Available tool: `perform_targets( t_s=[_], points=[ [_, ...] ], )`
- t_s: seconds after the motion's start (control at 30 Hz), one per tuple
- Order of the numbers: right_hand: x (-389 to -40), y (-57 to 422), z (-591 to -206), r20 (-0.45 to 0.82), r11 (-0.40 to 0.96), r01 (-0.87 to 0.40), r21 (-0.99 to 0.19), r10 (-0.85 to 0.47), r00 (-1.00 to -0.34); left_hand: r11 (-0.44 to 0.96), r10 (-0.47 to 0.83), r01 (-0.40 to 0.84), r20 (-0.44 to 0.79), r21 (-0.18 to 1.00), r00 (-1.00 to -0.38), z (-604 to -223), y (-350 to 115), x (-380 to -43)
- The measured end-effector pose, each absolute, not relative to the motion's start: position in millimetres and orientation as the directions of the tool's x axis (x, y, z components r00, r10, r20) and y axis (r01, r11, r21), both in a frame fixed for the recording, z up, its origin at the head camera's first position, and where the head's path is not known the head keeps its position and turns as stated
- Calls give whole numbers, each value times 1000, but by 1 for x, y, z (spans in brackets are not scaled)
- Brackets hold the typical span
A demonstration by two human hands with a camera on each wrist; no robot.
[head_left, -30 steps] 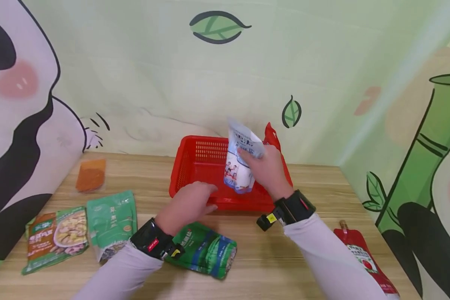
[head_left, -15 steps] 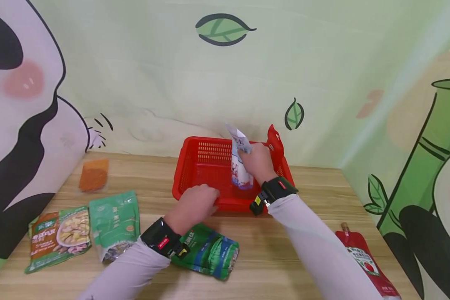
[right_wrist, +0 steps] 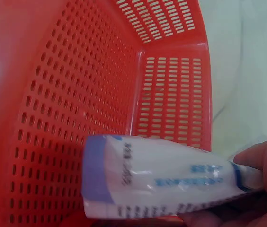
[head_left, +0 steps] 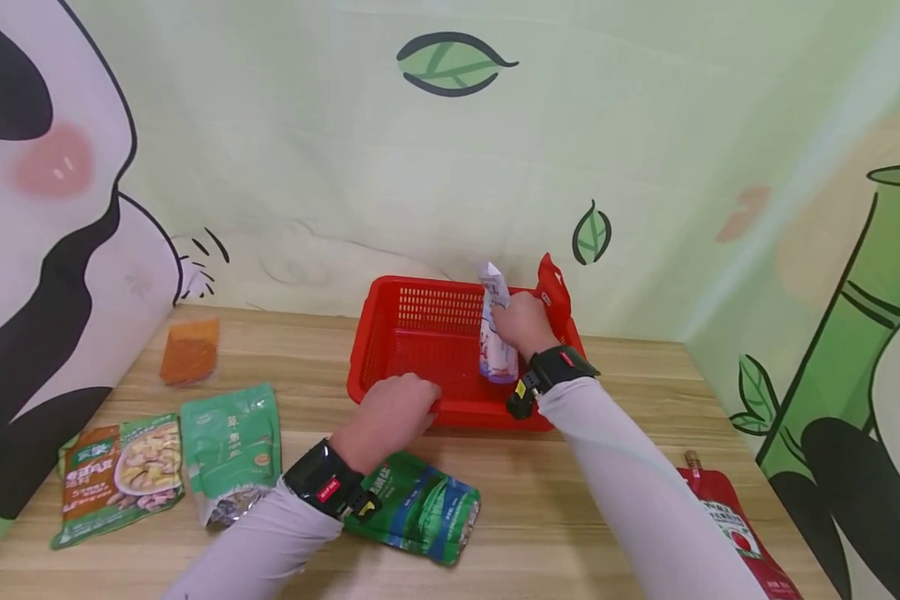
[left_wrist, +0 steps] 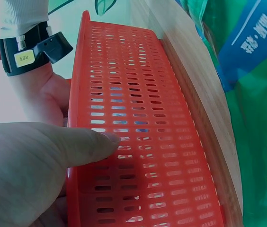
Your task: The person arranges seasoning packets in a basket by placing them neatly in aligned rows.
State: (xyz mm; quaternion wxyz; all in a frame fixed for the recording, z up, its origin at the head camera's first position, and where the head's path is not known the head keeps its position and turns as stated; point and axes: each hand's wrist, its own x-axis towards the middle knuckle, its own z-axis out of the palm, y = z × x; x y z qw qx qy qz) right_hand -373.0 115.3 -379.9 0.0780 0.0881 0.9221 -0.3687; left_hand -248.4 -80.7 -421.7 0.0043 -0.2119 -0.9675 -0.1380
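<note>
Pinching the white pouch (head_left: 497, 358) high, seemingly freeing its base, our right grip (head_left: 527, 323) is holding it inside the red basket (head_left: 412, 354); our left grip (head_left: 387, 417) is clasping the rim (head_left: 468, 409), probably for steadiness.

Plastic basket (head_left: 435, 354): solid red, slotted lattice pattern. Stand-up pouch (right_wrist: 147, 175): white, blue lettering, lavender-blue base band. Front pouch (head_left: 423, 508): green, crossed by blue bands. Spouted pouch (head_left: 753, 542): dark red. Flat sachet (head_left: 190, 350): two-tone orange. Worktop (head_left: 555, 508): light brown wood grain. Wall covering (head_left: 307, 125): pale green, black-outlined green leaves. Sleeves (head_left: 637, 483): pale lilac-white.
</note>
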Motion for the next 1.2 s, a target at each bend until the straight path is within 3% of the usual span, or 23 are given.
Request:
perform_targets(
  t_s=[0.7,1.2],
  points=[
    [-369,118,-372,-291,741,297,-602,143,-946,869,416,419,68,264,-907,-421,-75,-249],
    [-351,120,-376,-273,823,227,-521,91,-958,875,401,401,60,270,-914,-424,-78,-250]
  ],
)
